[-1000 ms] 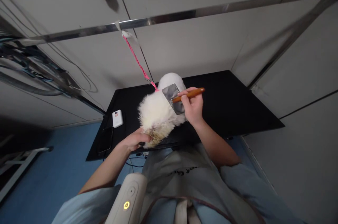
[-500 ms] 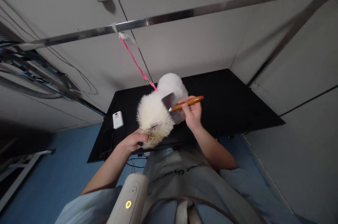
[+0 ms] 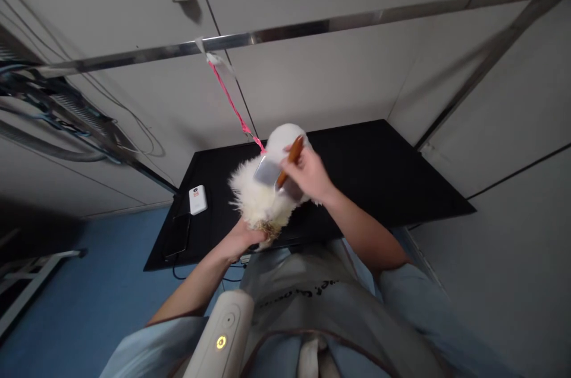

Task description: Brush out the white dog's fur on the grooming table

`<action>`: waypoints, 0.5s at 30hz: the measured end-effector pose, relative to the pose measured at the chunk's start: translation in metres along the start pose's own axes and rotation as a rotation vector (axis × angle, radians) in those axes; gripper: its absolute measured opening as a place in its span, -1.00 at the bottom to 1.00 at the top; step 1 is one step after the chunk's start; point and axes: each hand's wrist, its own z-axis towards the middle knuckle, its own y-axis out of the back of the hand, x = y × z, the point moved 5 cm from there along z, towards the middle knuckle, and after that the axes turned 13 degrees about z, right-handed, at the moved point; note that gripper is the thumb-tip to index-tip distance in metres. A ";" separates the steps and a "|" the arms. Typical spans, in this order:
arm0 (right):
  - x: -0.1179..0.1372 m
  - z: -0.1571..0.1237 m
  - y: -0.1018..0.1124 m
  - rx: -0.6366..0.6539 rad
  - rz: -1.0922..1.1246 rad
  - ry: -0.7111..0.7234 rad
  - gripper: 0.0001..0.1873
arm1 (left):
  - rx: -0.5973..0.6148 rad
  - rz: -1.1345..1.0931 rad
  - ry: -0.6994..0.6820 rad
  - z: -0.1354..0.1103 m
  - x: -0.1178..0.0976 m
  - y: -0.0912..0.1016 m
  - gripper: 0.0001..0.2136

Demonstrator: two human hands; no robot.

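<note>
Right hand [image 3: 307, 174] clamped on slicker brush [image 3: 267, 171], at head fur of white dog [image 3: 250, 188] on black table [image 3: 379, 176]; left hand [image 3: 244, 239] holds its muzzle [image 3: 269, 230]. Brushing looks midway: head fluffed out, tan muzzle fur clumpy, probably undone.

From my end I see a glossy, wood-like brush handle [image 3: 295, 150] over the matt table [image 3: 392, 170], shiny metal rail [image 3: 312, 29] above it.
</note>
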 end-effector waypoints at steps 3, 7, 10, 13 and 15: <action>0.011 0.003 -0.003 -0.059 -0.072 0.050 -0.69 | -0.095 0.039 -0.053 -0.003 -0.002 -0.008 -0.36; 0.016 -0.005 -0.023 0.198 -0.124 -0.057 -0.72 | -0.164 0.040 -0.060 -0.005 0.003 -0.016 -0.28; 0.031 -0.011 -0.016 0.028 -0.188 0.072 -0.73 | -0.190 -0.003 -0.130 -0.006 0.009 -0.020 -0.25; 0.034 -0.022 -0.023 0.195 -0.242 0.059 -0.74 | -0.169 0.022 -0.131 -0.006 0.018 -0.024 -0.35; 0.032 -0.028 -0.023 0.230 -0.258 0.018 -0.77 | -0.191 0.016 -0.118 -0.008 0.022 -0.024 -0.35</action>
